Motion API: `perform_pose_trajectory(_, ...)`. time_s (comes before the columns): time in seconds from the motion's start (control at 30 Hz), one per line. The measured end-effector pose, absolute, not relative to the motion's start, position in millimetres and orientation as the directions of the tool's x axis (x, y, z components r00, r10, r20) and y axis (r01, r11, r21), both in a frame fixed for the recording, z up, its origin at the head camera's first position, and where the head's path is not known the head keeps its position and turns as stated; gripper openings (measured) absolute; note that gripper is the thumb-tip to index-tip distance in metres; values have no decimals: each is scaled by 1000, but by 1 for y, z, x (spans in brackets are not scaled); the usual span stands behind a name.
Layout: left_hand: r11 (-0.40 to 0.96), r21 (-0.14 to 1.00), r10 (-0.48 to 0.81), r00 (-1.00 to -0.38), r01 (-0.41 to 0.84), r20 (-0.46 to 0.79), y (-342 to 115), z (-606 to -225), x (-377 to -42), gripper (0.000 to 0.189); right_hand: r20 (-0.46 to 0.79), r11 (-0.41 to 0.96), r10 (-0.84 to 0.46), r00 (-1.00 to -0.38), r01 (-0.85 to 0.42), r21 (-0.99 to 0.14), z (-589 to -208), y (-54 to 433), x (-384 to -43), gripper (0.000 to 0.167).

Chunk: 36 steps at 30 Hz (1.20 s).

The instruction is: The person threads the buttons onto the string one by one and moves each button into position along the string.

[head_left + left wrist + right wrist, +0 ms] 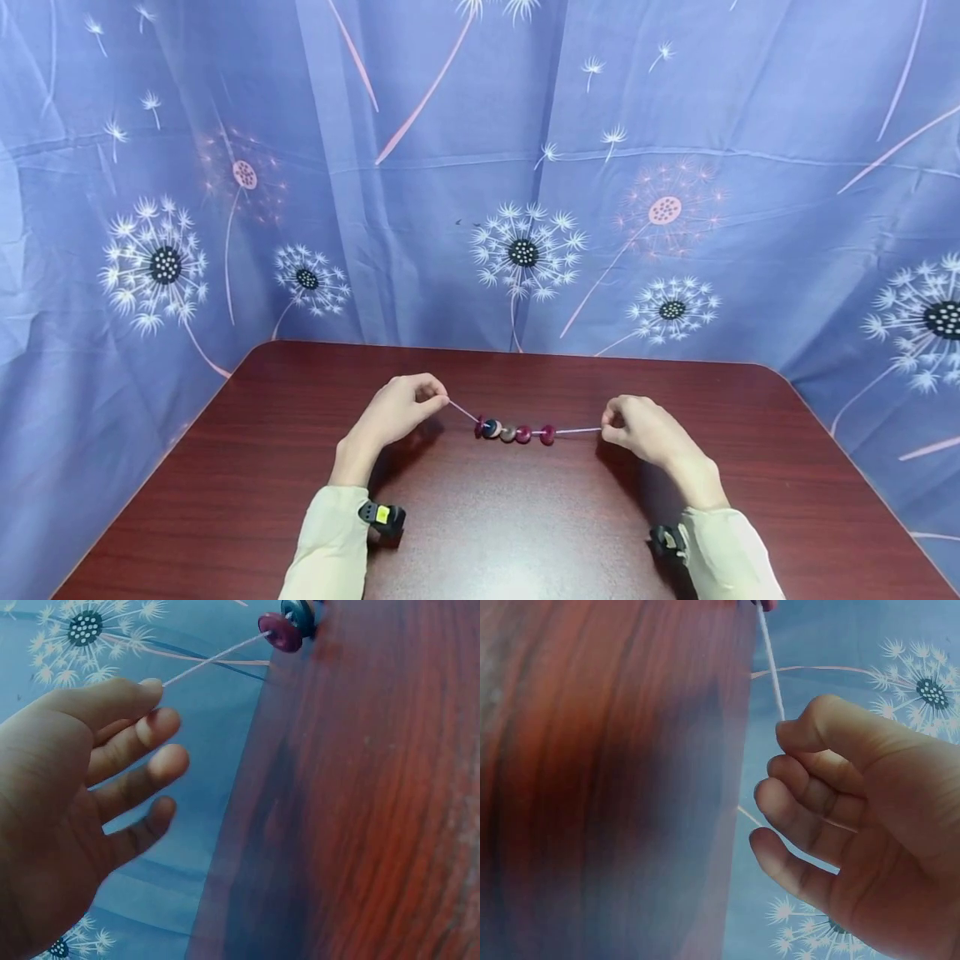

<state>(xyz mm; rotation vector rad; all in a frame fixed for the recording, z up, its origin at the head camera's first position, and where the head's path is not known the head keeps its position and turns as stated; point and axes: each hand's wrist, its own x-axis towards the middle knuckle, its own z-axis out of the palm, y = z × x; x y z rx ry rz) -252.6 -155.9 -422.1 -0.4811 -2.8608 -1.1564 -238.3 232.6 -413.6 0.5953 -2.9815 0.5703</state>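
Observation:
A thin pale cord [577,431] runs between my two hands with several round beads threaded on it, sagging in the middle. Dark red beads [547,434] sit toward the right, a brownish one [507,433] in the middle, and a dark blue one [491,428] near the left. My left hand [397,408] pinches one end between thumb and index finger. The other end is pinched by my right hand [648,429]. In the left wrist view a dark red bead [279,634] hangs beside a dark teal one [300,615]. The right wrist view shows the cord [772,667] leaving my fingertips.
Both hands are over a dark red wood-grain table [487,517]. Behind it and at the sides hangs a blue curtain [435,250] with dandelion prints. Each wrist wears a black camera strap [384,517].

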Motion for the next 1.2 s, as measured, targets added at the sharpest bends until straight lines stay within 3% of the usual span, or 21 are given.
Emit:
perform_pose_trajectory(0.23,667,697,364,-931,263,2,-154,-430,-252,5,90,878,-332,-939,-343,-334,-410,235,-239,6)
perform_pose_trajectory(1.2,711,664,391,-915,233,-97,-158,-438,-253,7,11,811,-438,-899,-401,-427,-425,255,-244,7)
